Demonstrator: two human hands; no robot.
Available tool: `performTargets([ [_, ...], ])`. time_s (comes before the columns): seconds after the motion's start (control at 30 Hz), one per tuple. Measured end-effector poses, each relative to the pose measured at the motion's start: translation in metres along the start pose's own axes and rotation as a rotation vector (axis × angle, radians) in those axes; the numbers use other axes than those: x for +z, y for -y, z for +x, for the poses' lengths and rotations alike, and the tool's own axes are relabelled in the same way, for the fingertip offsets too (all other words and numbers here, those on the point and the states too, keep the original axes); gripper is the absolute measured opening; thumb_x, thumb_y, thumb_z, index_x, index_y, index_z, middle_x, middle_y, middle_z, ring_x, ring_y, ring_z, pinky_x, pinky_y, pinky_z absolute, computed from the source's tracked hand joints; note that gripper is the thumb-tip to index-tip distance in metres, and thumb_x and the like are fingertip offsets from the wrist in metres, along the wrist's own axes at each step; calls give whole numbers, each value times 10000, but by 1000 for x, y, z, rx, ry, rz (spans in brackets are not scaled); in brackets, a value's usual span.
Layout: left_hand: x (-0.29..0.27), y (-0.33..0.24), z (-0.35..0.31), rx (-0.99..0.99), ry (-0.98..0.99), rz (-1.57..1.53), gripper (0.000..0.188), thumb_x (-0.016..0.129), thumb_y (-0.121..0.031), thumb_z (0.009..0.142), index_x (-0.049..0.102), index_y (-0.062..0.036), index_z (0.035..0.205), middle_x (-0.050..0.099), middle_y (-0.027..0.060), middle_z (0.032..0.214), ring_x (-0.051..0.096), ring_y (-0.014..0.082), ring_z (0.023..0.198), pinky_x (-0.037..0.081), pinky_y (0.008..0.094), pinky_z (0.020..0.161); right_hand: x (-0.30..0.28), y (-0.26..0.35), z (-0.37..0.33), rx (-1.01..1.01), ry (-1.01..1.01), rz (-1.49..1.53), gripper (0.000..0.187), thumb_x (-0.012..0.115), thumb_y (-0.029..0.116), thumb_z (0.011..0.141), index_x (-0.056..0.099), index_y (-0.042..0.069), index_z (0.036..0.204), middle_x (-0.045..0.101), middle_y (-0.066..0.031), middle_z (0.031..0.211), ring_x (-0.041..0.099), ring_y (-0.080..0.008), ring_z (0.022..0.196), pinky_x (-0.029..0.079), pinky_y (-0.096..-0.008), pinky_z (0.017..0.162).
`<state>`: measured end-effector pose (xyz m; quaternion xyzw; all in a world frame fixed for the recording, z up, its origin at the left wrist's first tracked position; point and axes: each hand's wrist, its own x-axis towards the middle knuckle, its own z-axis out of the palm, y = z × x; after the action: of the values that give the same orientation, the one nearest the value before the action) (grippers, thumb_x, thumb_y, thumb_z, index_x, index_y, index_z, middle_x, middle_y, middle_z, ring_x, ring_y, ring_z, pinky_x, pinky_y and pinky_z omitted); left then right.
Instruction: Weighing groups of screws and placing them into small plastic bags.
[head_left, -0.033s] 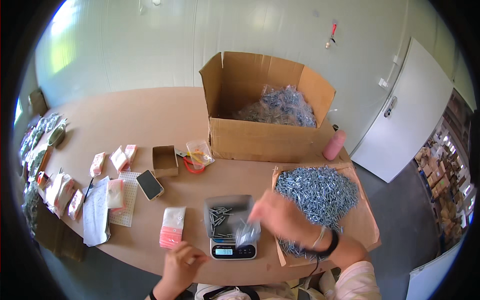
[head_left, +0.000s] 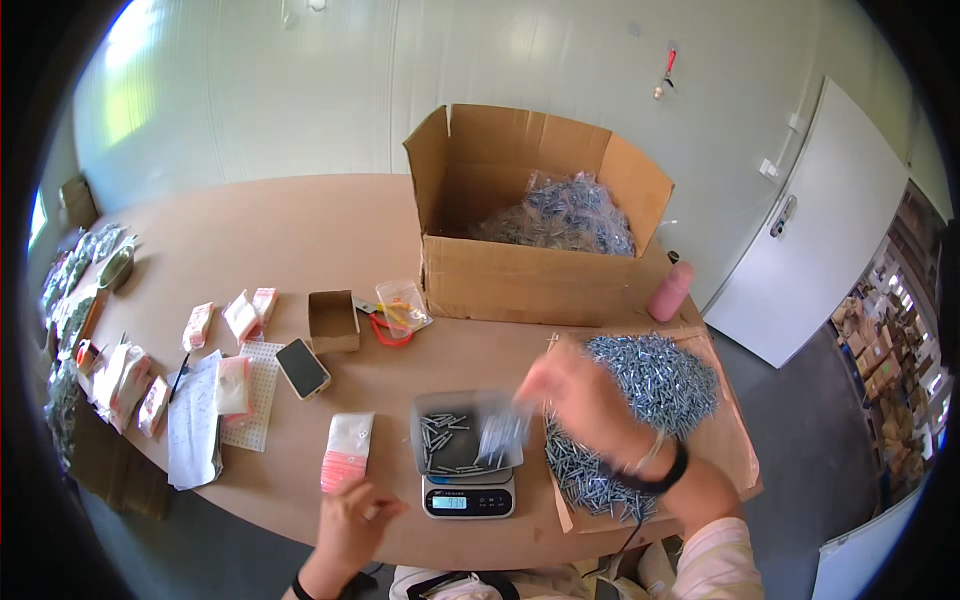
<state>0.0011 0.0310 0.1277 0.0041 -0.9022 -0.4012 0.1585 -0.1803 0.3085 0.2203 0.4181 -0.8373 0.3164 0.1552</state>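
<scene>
From my right hand (head_left: 575, 400), its fingers closed, hangs a small clear plastic bag (head_left: 503, 435) with metal pieces showing in it. Bag and fingers are blurred by motion, over the right side of the weighing tray (head_left: 462, 432). Loose screws (head_left: 440, 430) lie in that grey tray, on a small digital scale (head_left: 470, 502) with a lit display. My left hand (head_left: 350, 515) is at the near table edge, left of the scale, its fingers curled with nothing visible in them. Just beyond it lies a stack of small zip bags (head_left: 347, 445) with red-striped ends.
A heap of screws (head_left: 655, 385) covers a cardboard sheet (head_left: 735, 440) at right. Behind stands an open carton (head_left: 520, 280) of bagged screws, with a pink bottle (head_left: 671, 291) beside it. A phone (head_left: 302, 368), small box (head_left: 333, 322), scissors (head_left: 390, 330) and papers (head_left: 192, 430) lie left.
My right hand has shifted slightly right and up with the plastic bag. My left hand has moved a little closer to the zip bags. The view has shifted slightly.
</scene>
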Motion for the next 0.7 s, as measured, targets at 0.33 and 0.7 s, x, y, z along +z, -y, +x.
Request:
performTargets([
  [0.33,-14,116,1,158,256,601,631,646,-12,838,519,-115,1448,513,130,1504,526,344,1349,503,427,1048,-61,-91,74,48,-366,-427,184,695,164,929,667,31,1054,652,-159,1019,628,-357,973,498,-443,858],
  [0.7,-9,114,-2,252,228,625,414,739,-113,821,696,-149,1232,644,95,1263,612,288,1210,533,427,975,147,-45,-13,-41,456,161,395,779,165,837,628,-11,1156,638,-192,1052,641,-393,1013,517,-436,940],
])
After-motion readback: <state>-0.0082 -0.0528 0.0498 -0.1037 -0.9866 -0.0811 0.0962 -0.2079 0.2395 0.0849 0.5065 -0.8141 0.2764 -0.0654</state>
